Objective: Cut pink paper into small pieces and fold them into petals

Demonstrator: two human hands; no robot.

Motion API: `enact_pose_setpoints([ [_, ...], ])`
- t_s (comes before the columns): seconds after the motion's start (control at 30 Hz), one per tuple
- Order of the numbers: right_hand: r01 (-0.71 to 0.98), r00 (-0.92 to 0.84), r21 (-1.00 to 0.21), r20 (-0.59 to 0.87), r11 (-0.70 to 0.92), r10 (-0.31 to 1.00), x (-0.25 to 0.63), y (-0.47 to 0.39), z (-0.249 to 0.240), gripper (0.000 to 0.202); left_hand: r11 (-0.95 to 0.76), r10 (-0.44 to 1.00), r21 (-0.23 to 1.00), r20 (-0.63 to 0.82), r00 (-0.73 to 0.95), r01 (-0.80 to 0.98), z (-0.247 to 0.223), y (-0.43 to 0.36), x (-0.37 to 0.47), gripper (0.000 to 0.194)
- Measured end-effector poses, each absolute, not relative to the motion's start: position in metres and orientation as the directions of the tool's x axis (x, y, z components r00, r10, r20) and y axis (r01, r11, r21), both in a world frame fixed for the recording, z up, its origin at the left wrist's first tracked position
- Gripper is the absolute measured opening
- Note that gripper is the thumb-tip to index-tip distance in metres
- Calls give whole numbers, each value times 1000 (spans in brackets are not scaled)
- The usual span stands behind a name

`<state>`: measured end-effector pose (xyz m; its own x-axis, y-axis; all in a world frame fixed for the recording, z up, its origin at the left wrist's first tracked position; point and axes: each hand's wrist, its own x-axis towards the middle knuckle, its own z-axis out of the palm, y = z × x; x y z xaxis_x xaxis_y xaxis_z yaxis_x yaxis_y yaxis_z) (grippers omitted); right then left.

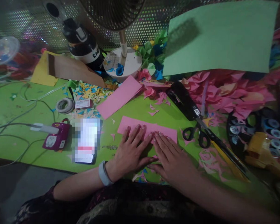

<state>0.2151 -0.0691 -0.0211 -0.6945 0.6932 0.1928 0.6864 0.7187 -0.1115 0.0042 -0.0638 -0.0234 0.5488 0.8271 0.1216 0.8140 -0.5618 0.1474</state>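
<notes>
A long strip of pink paper (130, 123) lies flat on the green tabletop in front of me. My left hand (132, 149) rests on its middle with fingers outstretched. Beside it, my right hand (169, 154) lies flat on the strip's right part, fingertips along the paper. The two hands nearly meet at the index fingers. Just beyond sits another pink paper strip (120, 97), set at a slant. Black-handled scissors (197, 135) lie to the right of my right hand. Small pink scraps (152, 112) are scattered around.
A lit phone (86, 140) and a purple power adapter (57, 136) with cables are on the left. Tape (65, 105), a black bottle (82, 43) and a fan (123, 59) stand farther back. Pink folded pieces (224, 90) pile up at right, below a green sheet (221, 37).
</notes>
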Motion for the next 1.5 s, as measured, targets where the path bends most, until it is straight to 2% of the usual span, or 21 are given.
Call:
enact_pose_setpoints([
  [0.47, 690, -696, -102, 177, 716, 696, 215, -69, -21, 72, -567, 823, 136, 130, 553, 812, -24, -63, 4, 86],
  [0.73, 708, -697, -100, 67, 699, 714, 212, -71, -16, 73, -564, 826, 187, 120, 551, 804, -25, -64, 2, 87],
  [1.07, 727, -683, -63, 33, 683, 730, 208, -72, -12, 74, -575, 818, 183, 129, 561, 797, -25, -63, 1, 84],
  [1.3, 719, -693, -38, 43, 694, 720, 207, -72, -11, 78, -572, 820, 170, 126, 558, 802, -26, -63, 1, 83],
  [1.5, 719, -690, -2, 113, 695, 715, 206, -72, -12, 78, -579, 815, 150, 116, 568, 801, -26, -63, -1, 82],
])
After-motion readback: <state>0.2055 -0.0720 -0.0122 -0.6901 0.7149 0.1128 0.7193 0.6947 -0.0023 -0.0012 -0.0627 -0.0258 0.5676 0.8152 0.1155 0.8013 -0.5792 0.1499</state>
